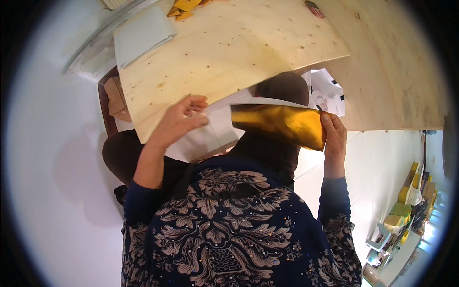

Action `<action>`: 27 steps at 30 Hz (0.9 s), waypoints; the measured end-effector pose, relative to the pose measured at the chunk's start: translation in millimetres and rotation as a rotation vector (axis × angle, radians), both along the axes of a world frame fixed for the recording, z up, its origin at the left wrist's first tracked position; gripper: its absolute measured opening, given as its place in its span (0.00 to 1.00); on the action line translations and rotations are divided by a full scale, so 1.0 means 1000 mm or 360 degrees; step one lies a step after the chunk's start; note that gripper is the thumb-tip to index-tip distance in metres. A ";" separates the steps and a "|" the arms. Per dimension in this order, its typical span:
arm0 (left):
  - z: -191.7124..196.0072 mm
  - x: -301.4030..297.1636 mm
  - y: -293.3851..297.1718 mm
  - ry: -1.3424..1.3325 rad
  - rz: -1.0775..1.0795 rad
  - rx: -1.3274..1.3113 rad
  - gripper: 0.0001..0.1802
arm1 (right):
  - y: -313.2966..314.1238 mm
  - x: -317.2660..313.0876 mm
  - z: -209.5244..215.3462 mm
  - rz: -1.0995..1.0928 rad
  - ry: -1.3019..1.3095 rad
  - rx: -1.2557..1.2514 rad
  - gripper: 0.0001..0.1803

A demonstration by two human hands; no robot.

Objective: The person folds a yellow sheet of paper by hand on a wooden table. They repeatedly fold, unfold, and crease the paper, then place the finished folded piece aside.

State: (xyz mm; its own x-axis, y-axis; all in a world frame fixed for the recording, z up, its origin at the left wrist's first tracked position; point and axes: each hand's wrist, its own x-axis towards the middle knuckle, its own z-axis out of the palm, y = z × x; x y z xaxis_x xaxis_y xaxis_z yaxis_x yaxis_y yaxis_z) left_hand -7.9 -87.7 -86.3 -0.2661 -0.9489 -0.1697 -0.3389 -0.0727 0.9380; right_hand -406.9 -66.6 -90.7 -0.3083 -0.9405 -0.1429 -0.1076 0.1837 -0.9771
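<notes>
A shiny gold foil sheet [282,123] stretches out above my lap, its far edge turned toward the table. My right hand [336,136] pinches its right end between thumb and fingers. The sheet's left end hangs free, a short way from my left hand [179,122]. That hand is raised beside the table's near edge, with thumb and fingers apart and nothing held between them.
The wooden table [229,57] carries a stack of white sheets [143,36] at left, folded gold pieces [185,7] at the far edge and a small red-and-dark object [314,8]. Below are a brown paper bag [116,99] and a white bag [326,91]. Cluttered goods [401,215] stand at right.
</notes>
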 end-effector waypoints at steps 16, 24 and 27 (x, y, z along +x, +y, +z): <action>-0.088 -0.113 -0.036 0.0594 0.0319 0.1046 0.09 | 0.002 -0.045 -0.056 -0.0237 -0.0362 0.0012 0.10; -0.074 -0.121 -0.044 0.0800 0.0300 0.0775 0.08 | 0.000 -0.049 -0.068 -0.0279 -0.0245 -0.0039 0.10; -0.051 -0.118 -0.041 0.0909 0.0395 0.0450 0.07 | 0.003 -0.044 -0.056 -0.0327 -0.0232 -0.0164 0.10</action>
State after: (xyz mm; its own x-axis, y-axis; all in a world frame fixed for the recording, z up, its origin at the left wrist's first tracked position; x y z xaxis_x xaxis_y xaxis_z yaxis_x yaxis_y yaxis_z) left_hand -125.7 -128.9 -137.4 -0.1676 -0.9333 -0.3177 0.2619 -0.3528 0.8983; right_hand -450.6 -63.6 -146.7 -0.4772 -0.8723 -0.1064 0.0651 0.0857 -0.9942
